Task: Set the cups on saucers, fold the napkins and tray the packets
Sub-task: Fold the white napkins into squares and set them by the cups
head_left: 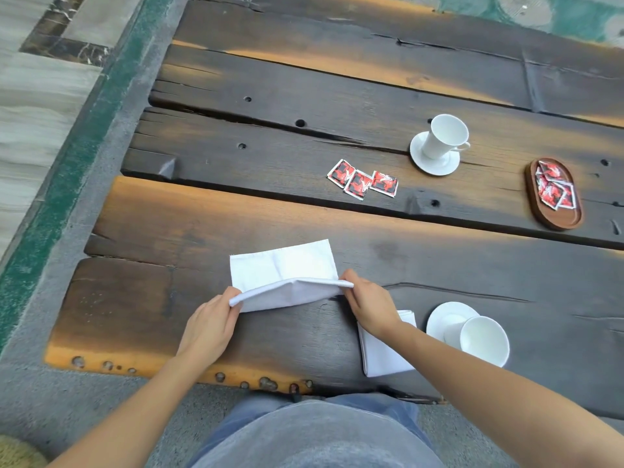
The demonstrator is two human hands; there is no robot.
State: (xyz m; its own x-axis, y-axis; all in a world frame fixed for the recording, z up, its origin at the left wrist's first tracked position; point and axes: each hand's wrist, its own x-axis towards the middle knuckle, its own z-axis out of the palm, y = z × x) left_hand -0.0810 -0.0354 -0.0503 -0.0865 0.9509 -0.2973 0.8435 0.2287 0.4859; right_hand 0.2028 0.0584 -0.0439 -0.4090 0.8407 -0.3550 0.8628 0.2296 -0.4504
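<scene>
Left hand (211, 324) and right hand (366, 304) each pinch napkin (283, 268) near edge, raised. Carry it to far edge, align corners, press crease flat.

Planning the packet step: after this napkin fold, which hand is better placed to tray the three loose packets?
Likely the right. The right hand, pinching one end of the napkin, sits nearest the loose packets, and the wooden tray lies farther right. The left hand would have to reach across.
</scene>
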